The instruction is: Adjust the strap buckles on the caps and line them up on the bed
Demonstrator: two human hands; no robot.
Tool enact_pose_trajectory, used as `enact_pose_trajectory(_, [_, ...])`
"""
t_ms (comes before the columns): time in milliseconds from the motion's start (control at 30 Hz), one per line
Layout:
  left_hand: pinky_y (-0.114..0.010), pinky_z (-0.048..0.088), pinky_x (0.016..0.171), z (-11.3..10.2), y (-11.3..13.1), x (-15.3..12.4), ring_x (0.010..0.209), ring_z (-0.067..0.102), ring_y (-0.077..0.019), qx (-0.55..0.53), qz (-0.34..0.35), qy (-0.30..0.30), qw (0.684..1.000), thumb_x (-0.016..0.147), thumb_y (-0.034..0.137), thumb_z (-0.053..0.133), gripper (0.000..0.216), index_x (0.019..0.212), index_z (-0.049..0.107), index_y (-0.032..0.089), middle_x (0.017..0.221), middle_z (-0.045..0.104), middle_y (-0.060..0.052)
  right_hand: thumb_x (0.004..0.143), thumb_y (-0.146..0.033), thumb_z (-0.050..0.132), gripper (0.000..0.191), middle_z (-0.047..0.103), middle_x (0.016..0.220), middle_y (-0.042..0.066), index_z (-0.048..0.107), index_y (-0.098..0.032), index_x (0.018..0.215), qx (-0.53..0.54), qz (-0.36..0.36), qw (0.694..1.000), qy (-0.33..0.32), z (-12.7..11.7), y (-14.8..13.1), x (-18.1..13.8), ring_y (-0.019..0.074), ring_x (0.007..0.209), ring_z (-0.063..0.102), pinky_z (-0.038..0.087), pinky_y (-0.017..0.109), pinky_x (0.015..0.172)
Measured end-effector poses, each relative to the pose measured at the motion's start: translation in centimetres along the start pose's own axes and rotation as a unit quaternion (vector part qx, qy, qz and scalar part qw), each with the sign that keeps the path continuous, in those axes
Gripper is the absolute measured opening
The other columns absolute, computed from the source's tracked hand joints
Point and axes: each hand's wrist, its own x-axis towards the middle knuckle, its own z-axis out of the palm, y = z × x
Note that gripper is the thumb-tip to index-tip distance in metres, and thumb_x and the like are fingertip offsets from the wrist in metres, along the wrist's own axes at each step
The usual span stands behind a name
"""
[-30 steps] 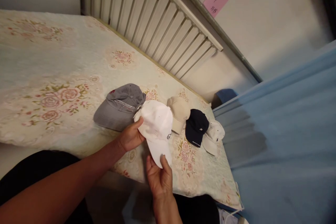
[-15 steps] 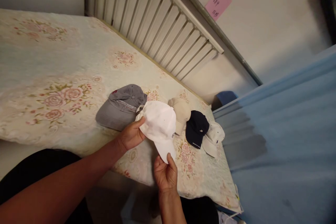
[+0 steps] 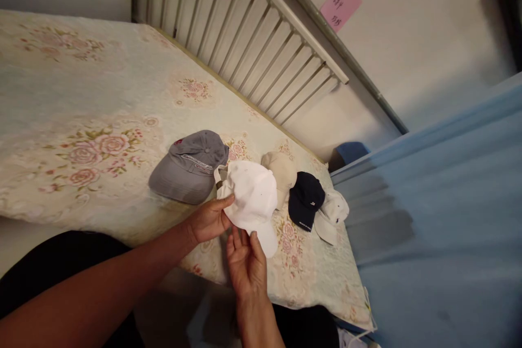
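Observation:
A white baseball cap (image 3: 255,193) is held above the bed, its brim pointing down and to the right and its back strap at the upper left. My left hand (image 3: 212,217) grips the cap's left edge, thumb on the outside and fingers hidden under it. At the lower edge near the brim is my right hand (image 3: 247,261), palm up, with the thumb against the brim and fingertips partly behind the cap. A grey cap (image 3: 190,168) with lettering lies just left of it. Behind and to the right are a beige cap (image 3: 281,171), a navy cap (image 3: 305,198) and an off-white cap (image 3: 333,215).
Floral bedding (image 3: 61,103) covers the bed beneath the caps. A slatted metal bed rail (image 3: 244,38) runs along the wall side. On the right hangs a blue curtain (image 3: 440,217). A pink note (image 3: 340,4) is stuck to the wall.
The white cap has shifted slightly right and down and turned, showing more of its back strap. My right hand has slid left along the brim from its front edge toward my left hand.

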Motion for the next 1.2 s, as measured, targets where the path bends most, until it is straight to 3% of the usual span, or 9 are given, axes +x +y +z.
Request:
enact_pose_trajectory(133, [-0.036, 0.039, 0.104, 0.1, 0.0, -0.2, 0.115, 0.059, -0.0219, -0.009, 0.022, -0.046, 0.999, 0.083, 0.005, 0.054, 0.045, 0.127, 0.055, 0.013, 0.122, 0.065, -0.012, 0.076, -0.019, 0.07, 0.018, 0.072, 0.097, 0.001, 0.066, -0.02, 0.094, -0.002, -0.015, 0.999, 0.037, 0.0, -0.7, 0.5, 0.0125, 0.096, 0.065, 0.053, 0.024, 0.083])
enact_pose_trajectory(233, [-0.04, 0.035, 0.108, 0.5, 0.4, -0.2, 0.123, 0.053, -0.0233, -0.038, 0.024, -0.069, 0.997, 0.085, 0.012, 0.055, 0.051, 0.135, 0.047, 0.016, 0.128, 0.061, -0.012, 0.075, -0.016, 0.069, 0.015, 0.072, 0.09, 0.001, 0.066, -0.019, 0.09, -0.001, -0.031, 0.997, 0.064, -0.1, -1.4, 0.6, 0.0115, 0.091, 0.066, 0.054, 0.022, 0.076])
enact_pose_trajectory(333, [-0.038, 0.036, 0.107, 0.7, 0.9, 0.0, 0.12, 0.055, -0.0205, -0.069, 0.029, -0.039, 0.996, 0.092, 0.024, 0.049, 0.042, 0.133, 0.049, 0.017, 0.123, 0.065, -0.01, 0.075, -0.013, 0.067, 0.015, 0.072, 0.086, 0.001, 0.067, -0.018, 0.089, 0.006, -0.038, 0.997, 0.073, -0.4, -1.9, 0.5, 0.012, 0.086, 0.067, 0.055, 0.022, 0.072])
enact_pose_trajectory(433, [-0.033, 0.042, 0.101, 0.5, 1.2, 0.3, 0.109, 0.063, -0.0178, -0.074, 0.016, -0.007, 0.997, 0.094, 0.024, 0.044, 0.033, 0.124, 0.056, 0.014, 0.112, 0.071, -0.009, 0.074, -0.012, 0.066, 0.015, 0.072, 0.083, 0.001, 0.067, -0.018, 0.088, 0.017, -0.038, 0.997, 0.071, -0.7, -2.2, 0.4, 0.0121, 0.081, 0.067, 0.055, 0.023, 0.071])
enact_pose_trajectory(567, [-0.029, 0.046, 0.096, -0.1, 0.9, 0.3, 0.102, 0.066, -0.0168, -0.05, 0.007, -0.004, 0.999, 0.093, 0.019, 0.047, 0.029, 0.119, 0.06, 0.013, 0.106, 0.072, -0.009, 0.074, -0.014, 0.066, 0.013, 0.072, 0.08, 0.001, 0.068, -0.019, 0.086, 0.03, -0.046, 0.997, 0.053, -0.9, -2.5, 0.2, 0.0124, 0.083, 0.067, 0.055, 0.027, 0.081])
enact_pose_trajectory(733, [-0.031, 0.049, 0.088, -0.3, 0.1, -0.1, 0.096, 0.067, -0.0185, -0.021, -0.016, -0.025, 0.999, 0.091, 0.017, 0.05, 0.027, 0.116, 0.062, 0.014, 0.106, 0.072, -0.01, 0.075, -0.02, 0.067, 0.025, 0.071, 0.11, 0.005, 0.067, -0.021, 0.101, 0.002, -0.072, 0.997, 0.026, 0.3, -2.5, -0.6, 0.0172, 0.108, 0.063, 0.047, 0.041, 0.1])
enact_pose_trajectory(1033, [-0.029, 0.05, 0.083, -0.2, 0.1, -0.4, 0.086, 0.067, -0.0159, -0.021, -0.026, -0.005, 0.999, 0.09, 0.011, 0.049, 0.024, 0.107, 0.065, 0.015, 0.094, 0.073, -0.006, 0.076, -0.018, 0.066, 0.032, 0.07, 0.116, 0.004, 0.066, -0.022, 0.108, -0.017, -0.092, 0.996, 0.008, 1.1, -2.9, -1.1, 0.0163, 0.115, 0.06, 0.041, 0.04, 0.106])
enact_pose_trajectory(1133, [-0.031, 0.051, 0.08, 0.3, 0.4, -0.5, 0.085, 0.066, -0.0179, -0.037, -0.031, -0.021, 0.999, 0.092, 0.026, 0.051, 0.024, 0.105, 0.065, 0.013, 0.095, 0.072, -0.008, 0.078, -0.017, 0.064, 0.036, 0.067, 0.121, 0.005, 0.064, -0.021, 0.113, -0.016, -0.109, 0.994, -0.019, 1.6, -3.5, -1.4, 0.0165, 0.121, 0.056, 0.04, 0.04, 0.108])
enact_pose_trajectory(1200, [-0.033, 0.051, 0.081, 0.8, 0.7, -0.5, 0.09, 0.066, -0.0206, -0.05, -0.025, -0.025, 0.998, 0.092, 0.043, 0.047, 0.04, 0.111, 0.063, 0.011, 0.1, 0.071, -0.011, 0.079, -0.018, 0.063, 0.034, 0.066, 0.124, 0.005, 0.064, -0.019, 0.113, -0.01, -0.105, 0.994, -0.033, 1.8, -4.0, -1.7, 0.0166, 0.123, 0.054, 0.039, 0.039, 0.109])
